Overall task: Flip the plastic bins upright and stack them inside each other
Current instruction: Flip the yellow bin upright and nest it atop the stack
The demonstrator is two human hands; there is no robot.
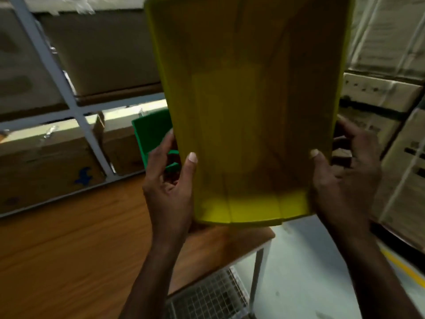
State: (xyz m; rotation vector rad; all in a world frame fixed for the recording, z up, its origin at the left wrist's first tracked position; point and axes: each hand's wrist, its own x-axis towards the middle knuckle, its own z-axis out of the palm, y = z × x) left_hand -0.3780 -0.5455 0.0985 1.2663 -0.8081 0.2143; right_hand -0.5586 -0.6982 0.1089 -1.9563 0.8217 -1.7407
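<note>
A large yellow plastic bin (248, 107) is lifted in the air in front of me, tilted, and fills the upper middle of the head view. My left hand (169, 180) grips its left wall, thumb on the near face and fingers behind. On the opposite wall my right hand (342, 180) holds it the same way. A green plastic bin (151, 132) stands on the wooden table (69, 238) behind my left hand, mostly hidden by the hand and the yellow bin.
Cardboard boxes (46, 162) fill a white metal rack (76, 109) behind the table. More wrapped boxes (400, 157) are stacked on the right. A wire mesh basket (207, 293) sits below the table's right edge, above a pale floor with a yellow line (404, 268).
</note>
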